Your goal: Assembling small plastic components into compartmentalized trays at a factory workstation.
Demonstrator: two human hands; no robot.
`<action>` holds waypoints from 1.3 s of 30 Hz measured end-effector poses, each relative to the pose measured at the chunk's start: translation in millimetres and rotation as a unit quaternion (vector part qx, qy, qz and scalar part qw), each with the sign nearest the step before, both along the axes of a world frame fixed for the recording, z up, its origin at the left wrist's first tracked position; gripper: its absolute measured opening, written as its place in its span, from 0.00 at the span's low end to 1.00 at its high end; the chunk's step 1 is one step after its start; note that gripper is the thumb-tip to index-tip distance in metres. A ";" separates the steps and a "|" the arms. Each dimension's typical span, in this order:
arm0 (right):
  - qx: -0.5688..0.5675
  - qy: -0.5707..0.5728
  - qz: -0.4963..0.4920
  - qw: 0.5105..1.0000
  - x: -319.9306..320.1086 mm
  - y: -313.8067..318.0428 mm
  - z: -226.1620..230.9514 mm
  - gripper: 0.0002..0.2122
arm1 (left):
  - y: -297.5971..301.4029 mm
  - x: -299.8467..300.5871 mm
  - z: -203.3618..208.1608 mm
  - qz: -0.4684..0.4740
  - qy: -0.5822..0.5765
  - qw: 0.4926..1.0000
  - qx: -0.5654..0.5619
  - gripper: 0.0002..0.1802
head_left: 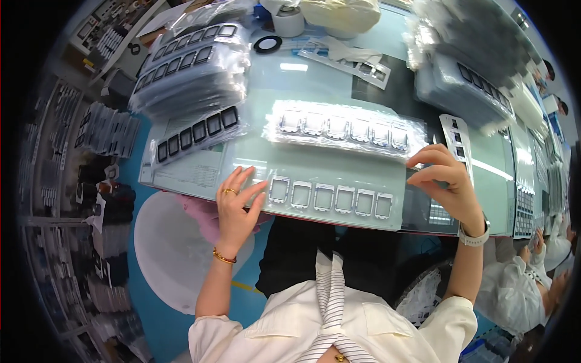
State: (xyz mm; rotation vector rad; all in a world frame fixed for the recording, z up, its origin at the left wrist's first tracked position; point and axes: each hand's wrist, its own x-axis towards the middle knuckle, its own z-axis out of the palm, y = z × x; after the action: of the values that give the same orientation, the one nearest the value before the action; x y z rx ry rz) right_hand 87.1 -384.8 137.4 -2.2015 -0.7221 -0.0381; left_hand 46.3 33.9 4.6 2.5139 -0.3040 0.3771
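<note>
A clear plastic sheet with a row of silver rectangular frames (pixel 324 196) lies at the table's near edge. My left hand (pixel 236 209) rests on its left end, fingers spread and nothing gripped. Over the sheet's right end, my right hand (pixel 445 178) hovers with thumb and forefinger apart; I see nothing between them. Just behind is a shiny stack of film-wrapped sheets (pixel 339 128) carrying similar silver frames, its right end close to my right fingertips. A strip of black frames (pixel 198 134) lies slanted to the left of that stack.
Tall piles of wrapped sheets stand at back left (pixel 190 75) and back right (pixel 463 91). A white cut-out strip (pixel 348 68), a black ring (pixel 267 44) and a white perforated strip (pixel 457 139) lie on the table. Below left is a white tub (pixel 163 254). Another person sits at right.
</note>
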 end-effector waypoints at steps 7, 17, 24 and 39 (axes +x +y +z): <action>-0.054 0.035 -0.027 0.998 -6.4 -19.9 -54.6 0.12 | -24.4 1.8 8.8 -0.019 -0.031 0.999 -0.017 0.09; -0.040 -0.112 -0.079 0.990 -38.7 85.1 -107.6 0.27 | -113.4 4.5 1.6 -0.207 0.025 0.978 -0.005 0.26; -0.202 -0.016 -0.163 0.966 -81.0 42.5 -124.3 0.37 | -47.0 3.1 9.0 -0.087 0.080 0.973 0.196 0.40; 0.124 -0.064 -0.166 0.976 -77.8 35.3 -45.4 0.06 | -14.1 28.9 29.0 -0.123 0.100 0.985 0.073 0.49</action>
State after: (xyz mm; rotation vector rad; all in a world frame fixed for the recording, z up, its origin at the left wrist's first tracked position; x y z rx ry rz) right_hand 9.3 -349.6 92.0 -2.0672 -0.3868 -0.4211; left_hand 75.1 19.8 33.6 2.5906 -0.5722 0.0039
